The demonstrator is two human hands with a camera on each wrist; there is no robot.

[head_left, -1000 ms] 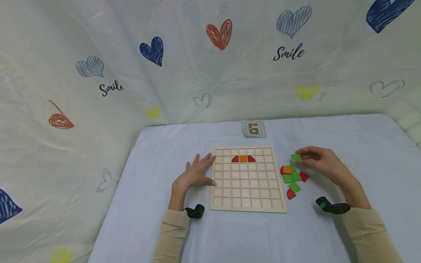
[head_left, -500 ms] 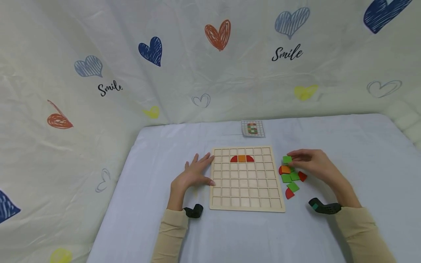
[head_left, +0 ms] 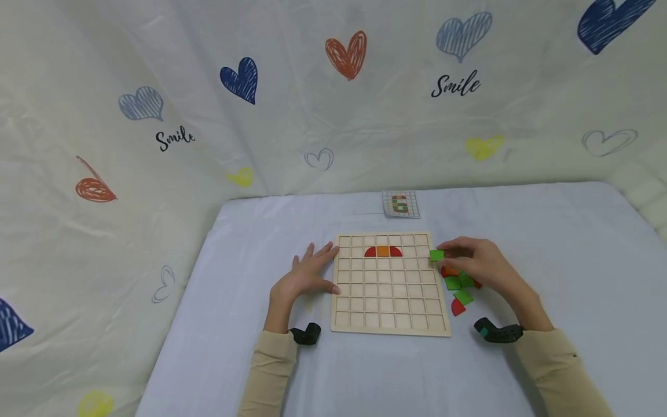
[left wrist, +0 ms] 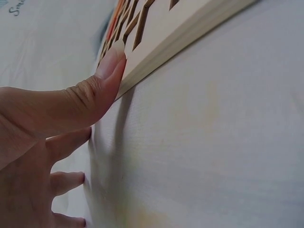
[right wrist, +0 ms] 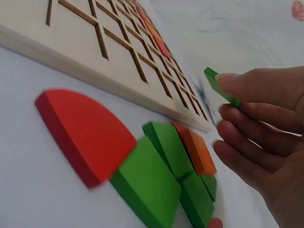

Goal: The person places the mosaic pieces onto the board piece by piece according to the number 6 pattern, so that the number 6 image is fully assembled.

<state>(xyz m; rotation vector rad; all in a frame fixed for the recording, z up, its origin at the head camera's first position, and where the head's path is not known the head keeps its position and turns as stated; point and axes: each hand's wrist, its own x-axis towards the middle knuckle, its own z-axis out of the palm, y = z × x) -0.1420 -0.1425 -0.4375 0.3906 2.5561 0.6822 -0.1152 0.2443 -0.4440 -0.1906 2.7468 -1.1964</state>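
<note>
Green tile [head_left: 436, 255] hangs pinched at one edge in the right hand [head_left: 476, 258], near the board's [head_left: 387, 290] right rim, presumably leaving its far side free, while the left hand [head_left: 307, 275], fingers spread and clasping nothing, rests its thumb on the left rim, likely for steadiness.

room: table [head_left: 385, 370] nearside of board [head_left: 388, 304] — wide | obstacles: left hand [head_left: 308, 275] leftward, loose tiles [head_left: 453, 283] rightward
</note>
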